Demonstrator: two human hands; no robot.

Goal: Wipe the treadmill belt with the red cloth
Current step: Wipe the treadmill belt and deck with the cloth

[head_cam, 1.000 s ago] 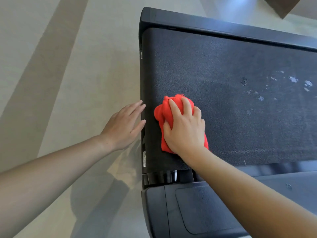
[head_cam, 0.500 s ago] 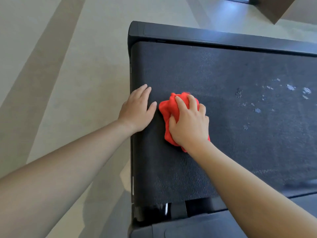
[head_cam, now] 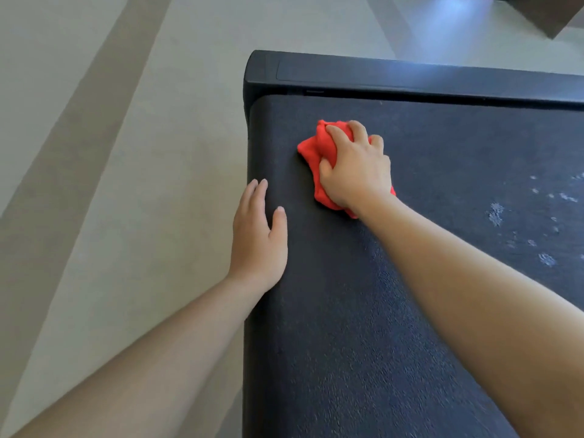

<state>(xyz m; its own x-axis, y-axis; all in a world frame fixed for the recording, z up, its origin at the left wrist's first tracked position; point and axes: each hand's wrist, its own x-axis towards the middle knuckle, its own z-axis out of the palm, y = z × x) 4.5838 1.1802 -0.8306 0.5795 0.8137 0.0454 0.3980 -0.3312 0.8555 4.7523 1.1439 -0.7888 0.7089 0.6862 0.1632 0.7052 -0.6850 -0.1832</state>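
The right hand point(head_cam: 355, 167) hides most of the crumpled red cloth point(head_cam: 311, 150), gripping it against the black textured treadmill belt point(head_cam: 347, 343); the left hand point(head_cam: 257, 238) rests flat, fingers straight.

The right hand point(head_cam: 357, 172) covers most of the red cloth point(head_cam: 311, 147); only its crumpled left part and a sliver by the wrist show. The treadmill belt point(head_cam: 347, 343) runs out past the right and bottom edges. Toward the belt's right side, pale specks point(head_cam: 495, 213) are too blurred to identify. Beyond the belt's far edge, a brown object point(head_cam: 550, 14) is cropped by the top right corner.
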